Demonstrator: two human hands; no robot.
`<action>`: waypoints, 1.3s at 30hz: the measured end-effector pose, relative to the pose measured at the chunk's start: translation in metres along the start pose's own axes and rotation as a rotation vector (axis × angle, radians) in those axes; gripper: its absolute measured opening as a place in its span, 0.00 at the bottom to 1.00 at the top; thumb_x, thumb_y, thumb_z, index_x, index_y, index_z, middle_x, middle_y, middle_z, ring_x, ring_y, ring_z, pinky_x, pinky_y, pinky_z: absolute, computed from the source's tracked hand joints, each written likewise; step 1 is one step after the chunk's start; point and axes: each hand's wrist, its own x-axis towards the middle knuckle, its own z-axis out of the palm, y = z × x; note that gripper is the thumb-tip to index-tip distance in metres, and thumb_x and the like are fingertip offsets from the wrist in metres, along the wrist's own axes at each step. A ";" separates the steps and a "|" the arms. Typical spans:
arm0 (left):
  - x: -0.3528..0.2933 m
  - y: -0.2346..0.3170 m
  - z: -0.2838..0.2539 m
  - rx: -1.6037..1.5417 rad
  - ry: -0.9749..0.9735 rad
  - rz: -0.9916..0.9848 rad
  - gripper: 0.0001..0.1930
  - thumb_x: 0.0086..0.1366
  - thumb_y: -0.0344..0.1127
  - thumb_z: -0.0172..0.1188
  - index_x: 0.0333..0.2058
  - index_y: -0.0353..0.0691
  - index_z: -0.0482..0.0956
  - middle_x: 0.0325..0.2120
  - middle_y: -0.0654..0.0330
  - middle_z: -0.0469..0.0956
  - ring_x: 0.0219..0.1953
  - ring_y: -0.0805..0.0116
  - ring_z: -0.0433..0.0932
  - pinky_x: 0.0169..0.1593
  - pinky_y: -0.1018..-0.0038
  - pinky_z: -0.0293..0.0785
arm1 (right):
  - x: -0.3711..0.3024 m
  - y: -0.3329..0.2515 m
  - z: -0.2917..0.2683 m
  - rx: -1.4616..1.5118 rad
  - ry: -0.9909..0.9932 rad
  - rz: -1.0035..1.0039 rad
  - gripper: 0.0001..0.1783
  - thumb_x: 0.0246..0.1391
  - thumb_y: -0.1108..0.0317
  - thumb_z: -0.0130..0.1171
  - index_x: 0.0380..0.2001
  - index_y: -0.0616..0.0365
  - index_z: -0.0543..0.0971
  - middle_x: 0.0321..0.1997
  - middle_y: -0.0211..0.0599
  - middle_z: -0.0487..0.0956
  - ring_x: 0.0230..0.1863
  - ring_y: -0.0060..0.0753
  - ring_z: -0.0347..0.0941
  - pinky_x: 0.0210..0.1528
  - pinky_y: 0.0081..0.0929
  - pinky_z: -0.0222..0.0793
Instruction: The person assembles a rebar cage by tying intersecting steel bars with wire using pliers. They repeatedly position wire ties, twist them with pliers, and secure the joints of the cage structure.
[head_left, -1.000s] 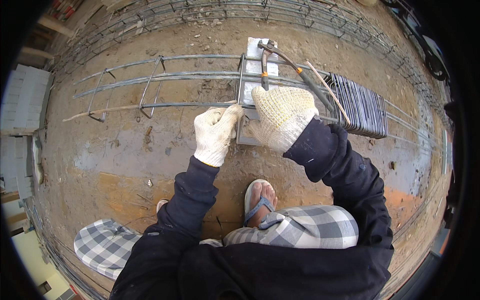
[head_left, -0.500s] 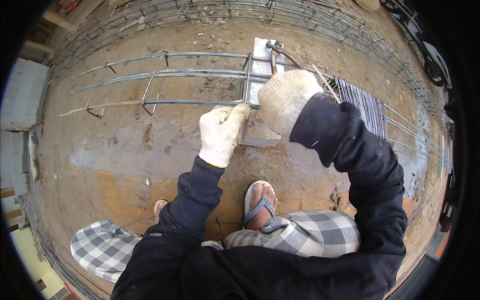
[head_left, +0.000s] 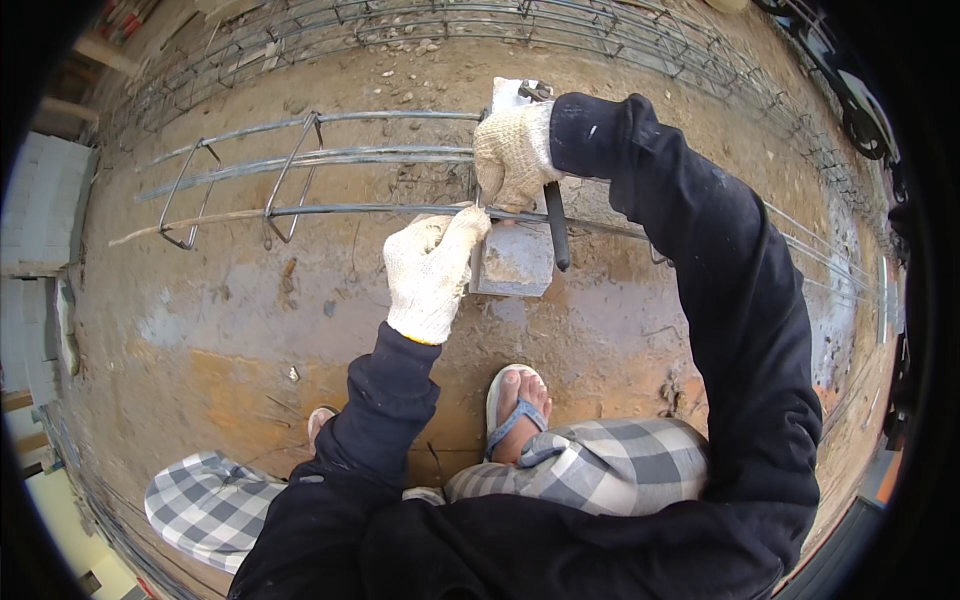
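Note:
My left hand [head_left: 428,275], in a cream knitted glove, closes its thumb and fingers at the near bar of a rebar cage [head_left: 360,208], where a stirrup crosses it. Any thin wire there is hidden. My right hand [head_left: 512,150], gloved too, is just above and right of it, wrapped round pincers. One dark pincer handle [head_left: 556,225] hangs below that hand; the metal jaws [head_left: 535,91] point away at its far side. Beneath the bars lies a pale block [head_left: 515,262]. Square stirrups [head_left: 292,180] stand along the cage to the left.
Further rebar cages [head_left: 600,40] lie across the far side. A motorbike [head_left: 850,90] stands at the upper right. Pale blocks [head_left: 45,200] are stacked at the left. My sandalled foot [head_left: 517,410] is on wet, muddy ground close to the cage.
My right hand has moved left and turned, so the pincers' jaws now point away and a handle toward me. My right arm now covers the bundled stirrups. My left hand stays by the joint.

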 end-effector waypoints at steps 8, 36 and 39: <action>0.002 -0.011 -0.006 0.028 -0.023 0.062 0.11 0.61 0.33 0.65 0.23 0.32 0.81 0.17 0.66 0.72 0.17 0.81 0.65 0.22 0.79 0.59 | -0.004 0.001 0.021 -0.034 0.188 0.014 0.07 0.44 0.64 0.61 0.19 0.54 0.81 0.19 0.34 0.77 0.25 0.36 0.75 0.30 0.35 0.69; -0.016 0.015 -0.038 0.420 -0.250 -0.029 0.10 0.61 0.35 0.58 0.32 0.33 0.82 0.27 0.49 0.80 0.32 0.53 0.80 0.37 0.64 0.75 | -0.007 -0.087 0.143 -0.165 0.960 0.347 0.09 0.46 0.65 0.58 0.31 0.56 0.77 0.26 0.42 0.78 0.29 0.49 0.77 0.30 0.42 0.73; -0.019 0.034 -0.036 0.402 -0.331 -0.050 0.10 0.61 0.35 0.58 0.31 0.33 0.82 0.22 0.52 0.79 0.25 0.62 0.80 0.31 0.70 0.74 | -0.007 -0.090 0.142 -0.139 0.957 0.336 0.09 0.46 0.65 0.58 0.31 0.56 0.76 0.27 0.43 0.79 0.30 0.49 0.78 0.31 0.43 0.73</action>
